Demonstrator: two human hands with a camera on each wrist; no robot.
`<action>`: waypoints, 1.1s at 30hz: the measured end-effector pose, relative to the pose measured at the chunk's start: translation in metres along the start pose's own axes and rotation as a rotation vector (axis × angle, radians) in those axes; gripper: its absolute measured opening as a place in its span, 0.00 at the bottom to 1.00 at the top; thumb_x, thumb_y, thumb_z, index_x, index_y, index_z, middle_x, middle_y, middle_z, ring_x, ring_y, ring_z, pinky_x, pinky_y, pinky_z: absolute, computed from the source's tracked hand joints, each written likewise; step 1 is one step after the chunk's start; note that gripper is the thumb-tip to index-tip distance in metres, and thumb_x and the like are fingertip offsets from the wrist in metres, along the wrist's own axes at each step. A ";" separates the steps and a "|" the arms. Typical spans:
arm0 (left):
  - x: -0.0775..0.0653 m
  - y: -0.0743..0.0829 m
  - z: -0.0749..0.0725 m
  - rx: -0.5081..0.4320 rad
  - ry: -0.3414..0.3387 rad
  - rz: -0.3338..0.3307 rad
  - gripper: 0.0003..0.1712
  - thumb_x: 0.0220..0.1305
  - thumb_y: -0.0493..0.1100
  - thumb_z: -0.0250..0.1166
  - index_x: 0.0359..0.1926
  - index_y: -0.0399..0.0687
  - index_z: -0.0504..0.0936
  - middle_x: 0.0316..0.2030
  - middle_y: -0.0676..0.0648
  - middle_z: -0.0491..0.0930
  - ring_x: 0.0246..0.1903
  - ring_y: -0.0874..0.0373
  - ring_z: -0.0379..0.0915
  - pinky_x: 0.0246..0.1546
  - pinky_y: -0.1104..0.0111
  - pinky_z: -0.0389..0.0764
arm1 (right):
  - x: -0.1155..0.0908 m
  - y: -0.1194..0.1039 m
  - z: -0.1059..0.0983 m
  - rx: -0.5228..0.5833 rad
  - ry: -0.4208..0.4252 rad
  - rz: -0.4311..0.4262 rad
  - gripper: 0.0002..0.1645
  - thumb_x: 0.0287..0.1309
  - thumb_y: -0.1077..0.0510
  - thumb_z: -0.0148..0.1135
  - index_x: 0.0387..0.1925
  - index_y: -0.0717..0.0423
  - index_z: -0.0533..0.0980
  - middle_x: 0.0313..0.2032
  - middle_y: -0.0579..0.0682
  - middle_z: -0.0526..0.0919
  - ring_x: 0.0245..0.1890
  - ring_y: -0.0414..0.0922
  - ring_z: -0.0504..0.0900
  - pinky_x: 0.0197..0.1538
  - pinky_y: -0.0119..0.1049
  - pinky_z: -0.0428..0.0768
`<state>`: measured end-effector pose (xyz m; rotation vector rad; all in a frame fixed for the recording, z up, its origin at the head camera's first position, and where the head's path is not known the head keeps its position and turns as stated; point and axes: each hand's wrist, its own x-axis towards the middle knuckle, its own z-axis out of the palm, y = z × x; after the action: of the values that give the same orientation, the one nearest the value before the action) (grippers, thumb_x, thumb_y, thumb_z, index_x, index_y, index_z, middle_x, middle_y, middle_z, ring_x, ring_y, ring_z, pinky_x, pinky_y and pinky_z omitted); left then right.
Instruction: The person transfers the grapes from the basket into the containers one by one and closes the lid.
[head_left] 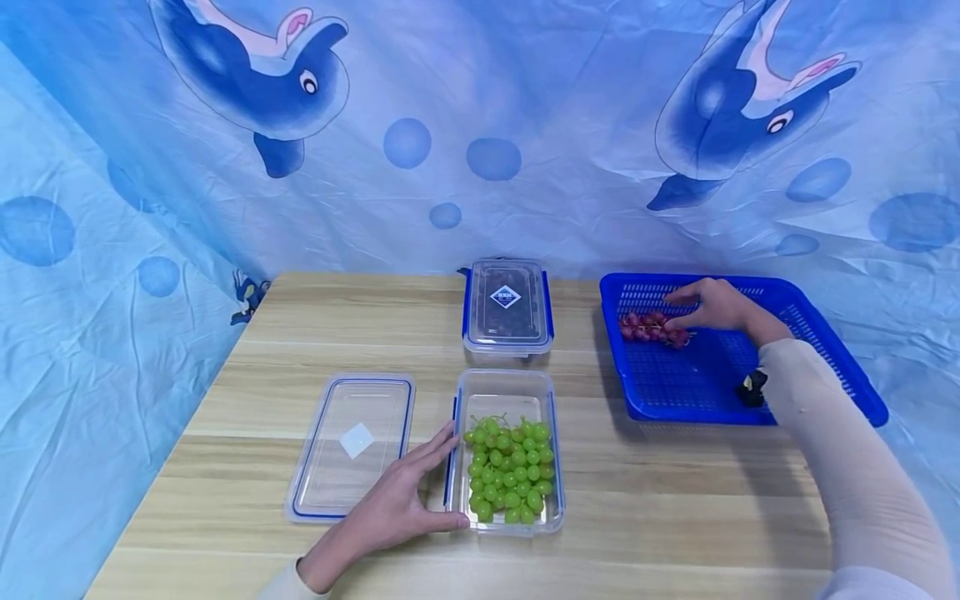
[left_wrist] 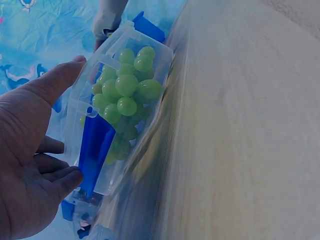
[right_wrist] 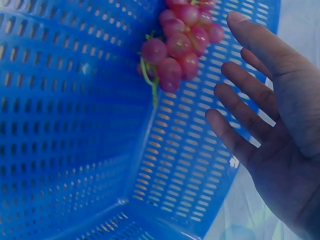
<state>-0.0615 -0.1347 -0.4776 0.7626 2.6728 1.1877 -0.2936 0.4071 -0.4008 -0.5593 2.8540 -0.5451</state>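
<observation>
A clear plastic container [head_left: 507, 385] holds green grapes [head_left: 512, 471]. Along its left side lies my left hand [head_left: 401, 500], thumb at the near corner and fingers against the long wall near the blue side latch [left_wrist: 95, 150]; nothing is gripped. Inside the blue basket [head_left: 637, 400], a bunch of red grapes [head_left: 651, 329] rests toward the left wall. Over that bunch hovers my right hand [head_left: 716, 305], thumb and fingers spread apart. In the right wrist view a gap separates the fingers from the red grapes [right_wrist: 179, 47], whose green stem points away from the hand.
A loose clear lid [head_left: 352, 467] with a blue seal lies left of the grape container. Behind stands a lidded container [head_left: 508, 321] with blue side latches, dark contents dimly visible. A dolphin-print curtain [head_left: 465, 100] hangs behind the wooden table [head_left: 300, 350].
</observation>
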 end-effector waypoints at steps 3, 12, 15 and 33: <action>0.000 0.000 0.000 -0.002 0.002 0.001 0.65 0.43 0.69 0.79 0.76 0.44 0.64 0.79 0.46 0.54 0.74 0.41 0.58 0.71 0.42 0.61 | 0.003 -0.001 0.008 -0.019 -0.012 0.008 0.35 0.55 0.45 0.77 0.57 0.64 0.81 0.56 0.67 0.83 0.59 0.66 0.79 0.58 0.64 0.79; 0.000 -0.002 0.002 0.009 0.006 0.024 0.64 0.44 0.69 0.78 0.76 0.42 0.65 0.79 0.45 0.54 0.73 0.39 0.59 0.70 0.41 0.63 | 0.010 0.003 0.026 -0.090 -0.065 0.056 0.40 0.50 0.41 0.79 0.58 0.62 0.80 0.53 0.65 0.83 0.49 0.57 0.80 0.52 0.58 0.78; 0.000 -0.003 0.002 0.010 0.002 0.026 0.63 0.45 0.69 0.78 0.76 0.42 0.65 0.79 0.44 0.54 0.73 0.39 0.59 0.70 0.41 0.63 | 0.012 0.004 0.029 -0.092 -0.070 0.051 0.39 0.50 0.44 0.80 0.58 0.62 0.79 0.52 0.65 0.84 0.49 0.58 0.80 0.53 0.60 0.78; 0.000 -0.002 0.001 0.014 -0.004 0.023 0.63 0.45 0.69 0.78 0.76 0.43 0.64 0.79 0.44 0.54 0.73 0.39 0.59 0.70 0.40 0.63 | 0.016 -0.003 0.025 -0.156 -0.056 -0.040 0.30 0.51 0.62 0.74 0.58 0.63 0.81 0.24 0.45 0.77 0.22 0.41 0.74 0.26 0.35 0.71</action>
<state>-0.0619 -0.1357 -0.4800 0.7988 2.6793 1.1732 -0.3010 0.3903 -0.4244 -0.6471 2.8538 -0.3088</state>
